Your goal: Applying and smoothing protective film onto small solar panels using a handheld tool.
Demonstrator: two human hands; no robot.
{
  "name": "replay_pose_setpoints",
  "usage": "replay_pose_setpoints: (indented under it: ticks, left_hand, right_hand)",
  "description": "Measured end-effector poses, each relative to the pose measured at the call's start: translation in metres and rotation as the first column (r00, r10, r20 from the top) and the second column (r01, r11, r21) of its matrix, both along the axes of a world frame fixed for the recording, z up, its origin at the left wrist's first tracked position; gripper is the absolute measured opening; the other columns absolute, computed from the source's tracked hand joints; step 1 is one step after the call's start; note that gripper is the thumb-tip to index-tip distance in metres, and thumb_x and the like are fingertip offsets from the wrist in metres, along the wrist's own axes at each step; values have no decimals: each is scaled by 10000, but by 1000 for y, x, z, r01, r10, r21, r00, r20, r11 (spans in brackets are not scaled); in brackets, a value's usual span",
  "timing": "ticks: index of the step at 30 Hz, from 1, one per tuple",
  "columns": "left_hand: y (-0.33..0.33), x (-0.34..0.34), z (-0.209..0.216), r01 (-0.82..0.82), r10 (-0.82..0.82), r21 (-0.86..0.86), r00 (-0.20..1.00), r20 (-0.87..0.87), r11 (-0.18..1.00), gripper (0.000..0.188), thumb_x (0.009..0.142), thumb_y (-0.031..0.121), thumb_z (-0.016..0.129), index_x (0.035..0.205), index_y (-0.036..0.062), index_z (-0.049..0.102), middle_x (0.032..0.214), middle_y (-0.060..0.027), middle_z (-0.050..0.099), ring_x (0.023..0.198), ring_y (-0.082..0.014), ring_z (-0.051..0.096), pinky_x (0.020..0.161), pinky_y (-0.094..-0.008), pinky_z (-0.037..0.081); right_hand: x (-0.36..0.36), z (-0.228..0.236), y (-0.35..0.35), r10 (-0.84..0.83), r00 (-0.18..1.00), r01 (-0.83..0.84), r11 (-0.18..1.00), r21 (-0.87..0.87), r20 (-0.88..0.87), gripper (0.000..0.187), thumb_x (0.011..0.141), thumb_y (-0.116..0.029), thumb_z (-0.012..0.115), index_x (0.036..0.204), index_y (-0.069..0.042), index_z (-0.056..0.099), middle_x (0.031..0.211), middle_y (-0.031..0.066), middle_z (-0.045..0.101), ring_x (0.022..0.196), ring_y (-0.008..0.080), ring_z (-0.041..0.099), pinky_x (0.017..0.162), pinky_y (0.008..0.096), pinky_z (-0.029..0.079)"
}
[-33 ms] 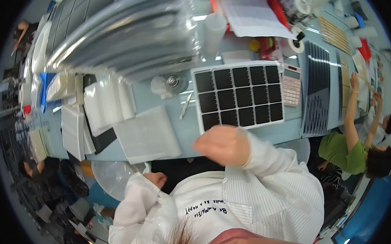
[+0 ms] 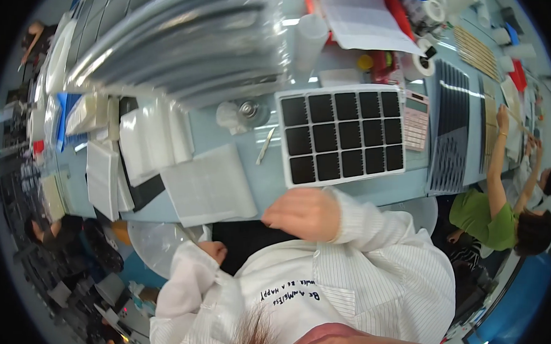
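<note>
Right hand has slid nearer, loosely curled, beside the central white sheet, whose three rows of black squares look complete; I can't tell what remains, nor whether that hand or the half-hidden left hand holds anything.

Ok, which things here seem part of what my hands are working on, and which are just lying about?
Probably in use:
sheet of black squares, the work nearest your right hand
left hand: whether it holds anything is unclear

Seemingly just lying about, untouched:
slim metal tool
pink calculator
white papers
</note>
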State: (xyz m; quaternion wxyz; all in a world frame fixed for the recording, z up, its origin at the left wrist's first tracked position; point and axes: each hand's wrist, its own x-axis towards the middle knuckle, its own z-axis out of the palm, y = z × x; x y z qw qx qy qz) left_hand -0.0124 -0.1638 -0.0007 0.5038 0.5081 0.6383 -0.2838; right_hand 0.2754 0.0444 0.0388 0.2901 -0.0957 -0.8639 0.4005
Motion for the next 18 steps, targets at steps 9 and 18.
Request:
replay_pose_setpoints:
  ticks: [9, 18]
  left_hand:
    - [-41, -117, 2, -222, 0, -436, 892, -453, 872, 456, 841, 387, 569, 1177, 94, 665, 1195, -165, 651, 1119, -311, 613, 953, -417, 479]
    - [-11, -165, -50, -216, 20, -347, 872, -489, 913, 426, 800, 387, 628, 1098, 94, 709, 1084, -143, 696, 1029, -319, 644, 912, -396, 493]
  right_hand:
    - [-75, -119, -59, -82, 995, 78, 994, -72, -59, 400, 741, -28, 716, 1129, 9, 624, 1129, 141, 644, 990, 315, 636, 809, 390, 542]
    - [-92, -176, -72, -266, 963, 267, 963, -20, 45, 456, 736, -83, 752, 1147, 40, 597, 1247, 184, 592, 1083, 353, 592, 899, 409, 507]
